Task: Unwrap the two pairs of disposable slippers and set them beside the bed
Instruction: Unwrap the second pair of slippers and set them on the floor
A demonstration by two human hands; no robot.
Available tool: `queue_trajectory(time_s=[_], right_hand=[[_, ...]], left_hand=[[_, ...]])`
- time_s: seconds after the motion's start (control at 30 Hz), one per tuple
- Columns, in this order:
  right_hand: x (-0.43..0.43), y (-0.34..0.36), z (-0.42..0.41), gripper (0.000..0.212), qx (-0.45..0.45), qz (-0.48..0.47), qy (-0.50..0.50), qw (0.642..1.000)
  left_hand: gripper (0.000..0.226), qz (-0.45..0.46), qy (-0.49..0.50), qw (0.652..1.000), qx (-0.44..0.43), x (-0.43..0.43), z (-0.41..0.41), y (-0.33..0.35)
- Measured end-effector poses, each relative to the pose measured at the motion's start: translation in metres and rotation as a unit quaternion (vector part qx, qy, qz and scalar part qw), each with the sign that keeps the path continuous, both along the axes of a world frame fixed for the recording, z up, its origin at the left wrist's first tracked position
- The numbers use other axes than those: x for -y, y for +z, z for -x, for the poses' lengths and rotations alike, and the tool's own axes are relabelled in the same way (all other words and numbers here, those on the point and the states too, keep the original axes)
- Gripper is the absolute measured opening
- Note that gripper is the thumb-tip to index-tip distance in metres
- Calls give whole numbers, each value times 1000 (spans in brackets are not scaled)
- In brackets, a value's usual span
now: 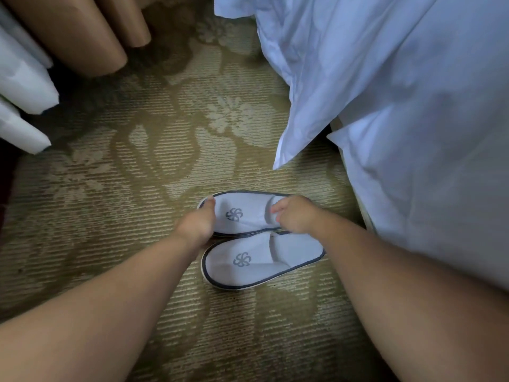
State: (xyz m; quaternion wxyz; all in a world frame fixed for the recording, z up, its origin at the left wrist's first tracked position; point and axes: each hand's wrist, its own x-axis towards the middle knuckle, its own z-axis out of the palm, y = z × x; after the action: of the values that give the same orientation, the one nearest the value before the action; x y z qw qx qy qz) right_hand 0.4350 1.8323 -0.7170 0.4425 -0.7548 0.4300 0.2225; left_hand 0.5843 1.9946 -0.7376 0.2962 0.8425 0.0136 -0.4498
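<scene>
Two white slippers with dark trim and a grey pinwheel logo lie side by side on the patterned carpet, toes pointing left. My left hand [197, 224] grips the toe end of the far slipper [242, 213]. My right hand [294, 216] pinches the edge of that slipper's opening at its heel side. The near slipper [261, 261] lies flat, touching the far one, with no hand on it. The bed [429, 150] rises just to the right of the slippers, covered in white linen. No wrapper is visible.
A corner of white bedding [305, 106] hangs down over the carpet above the slippers. Tan curtain folds [82, 34] and white sheer curtain folds [24, 86] stand at the upper left. Green floral carpet [124, 188] spreads to the left and toward me.
</scene>
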Motion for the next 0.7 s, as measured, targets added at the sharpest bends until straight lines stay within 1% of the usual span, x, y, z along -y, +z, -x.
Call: queue_trajectory(time_s=[0.03,0.1,0.13,0.17,0.23,0.27,0.3,0.37,0.53,0.7], right_hand=[[13,4,-2,28,-8,-6,-53,999],[34,16,-2,8,-17,-67,-191,979],[42,20,1,11,-22,-100,-248,963],[51,22,4,27,-35,-125,-279,952],[67,19,16,69,-51,-163,-315,934],[71,19,21,83,-56,-185,-331,924],[74,18,24,91,-57,-202,-344,915],[76,14,28,97,-66,-213,-350,910],[77,10,22,101,-84,-201,-328,919],[78,8,21,101,-110,-166,-292,935]], left_hand=[[78,21,10,1000,6,5,-6,1],[75,60,29,998,0,13,-18,5],[74,75,38,996,-9,16,-24,7],[74,85,44,995,-21,17,-28,9],[74,91,50,993,-50,19,-32,11],[74,91,55,992,-61,18,-33,10],[75,90,64,992,-67,18,-33,10],[77,92,77,990,-71,16,-32,9],[83,94,80,988,-89,14,-25,3],[83,89,80,989,-87,20,-15,1]])
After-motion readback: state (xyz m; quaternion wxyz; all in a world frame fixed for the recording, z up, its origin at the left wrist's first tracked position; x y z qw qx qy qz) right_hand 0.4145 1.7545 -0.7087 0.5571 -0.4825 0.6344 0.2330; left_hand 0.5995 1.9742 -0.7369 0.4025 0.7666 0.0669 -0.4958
